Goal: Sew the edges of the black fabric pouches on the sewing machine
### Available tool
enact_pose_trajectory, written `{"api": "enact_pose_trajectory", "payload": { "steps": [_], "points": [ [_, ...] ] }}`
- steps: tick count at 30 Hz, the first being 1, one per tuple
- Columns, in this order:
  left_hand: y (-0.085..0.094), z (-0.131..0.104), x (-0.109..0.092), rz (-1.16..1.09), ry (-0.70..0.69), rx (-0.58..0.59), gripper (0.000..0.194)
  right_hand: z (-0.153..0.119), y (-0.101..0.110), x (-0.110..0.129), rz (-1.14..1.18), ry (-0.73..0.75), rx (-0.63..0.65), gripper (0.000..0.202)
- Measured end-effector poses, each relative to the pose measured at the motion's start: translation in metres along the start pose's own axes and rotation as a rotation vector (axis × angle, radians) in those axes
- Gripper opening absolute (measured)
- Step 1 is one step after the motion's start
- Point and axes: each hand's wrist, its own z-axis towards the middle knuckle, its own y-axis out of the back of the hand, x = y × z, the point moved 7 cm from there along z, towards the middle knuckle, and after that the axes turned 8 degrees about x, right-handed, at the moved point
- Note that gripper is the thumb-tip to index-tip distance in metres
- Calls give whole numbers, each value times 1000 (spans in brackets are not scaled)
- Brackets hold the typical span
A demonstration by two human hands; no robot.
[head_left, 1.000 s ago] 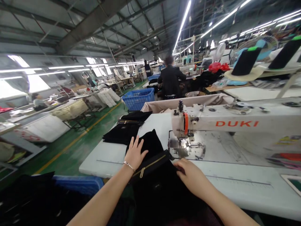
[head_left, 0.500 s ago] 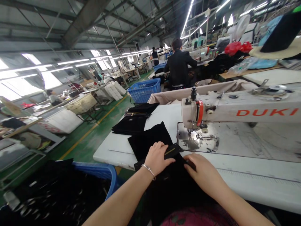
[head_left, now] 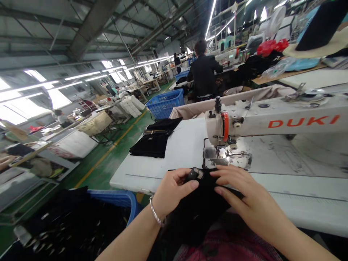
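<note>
Black fabric [head_left: 198, 206] hangs over the table's front edge, below the sewing machine's metal needle plate [head_left: 217, 154]. My left hand [head_left: 175, 186], with a silver bracelet at the wrist, pinches a small dark folded strip [head_left: 195, 174] with a pale patch between thumb and fingers. My right hand [head_left: 239, 188] lies on the fabric's right part, fingers stretched out and slightly apart, fingertips near the strip. The white sewing machine [head_left: 274, 117] stands just beyond my right hand. A stack of black pieces [head_left: 150, 145] rests on the table's left part.
The white table [head_left: 144, 174] carries the machine. A blue tub [head_left: 133, 203] of black pieces stands at the lower left. Beyond the table are a blue basket [head_left: 165, 105], a cloth-lined bin [head_left: 190, 110] and a seated person in dark clothes [head_left: 203, 74].
The black fabric has been drawn off the table toward me. The strip is now folded up in my left hand. My right hand has spread its fingers over the fabric.
</note>
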Motion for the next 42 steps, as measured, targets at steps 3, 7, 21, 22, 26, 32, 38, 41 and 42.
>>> {"api": "enact_pose_trajectory", "payload": {
  "steps": [3,7,21,22,26,32,38,41,42],
  "points": [
    [2,-10,0,-109,13,-89,29,-1,7,6,28,-20,-24,15],
    [-2,-16,2,-256,32,-89,33,-6,14,10,27,5,-59,18],
    [-4,-25,-8,-87,-127,-179,15,-11,27,18,-2,22,-30,16],
    [-4,-26,-10,-64,-146,-187,14,-11,27,18,-1,0,-13,16],
    [-7,-27,-15,9,-177,-190,10,-9,25,20,-1,-122,11,8],
    [-15,-26,-18,107,-152,-156,10,4,14,38,76,-13,57,11],
    [-15,-32,-24,283,-137,-267,8,2,14,41,71,-18,-5,11],
    [-17,-30,-20,254,-130,-259,7,1,11,39,69,-38,14,13],
    [-18,-29,-18,228,-125,-257,7,1,10,38,65,-45,21,13]
  ]
}}
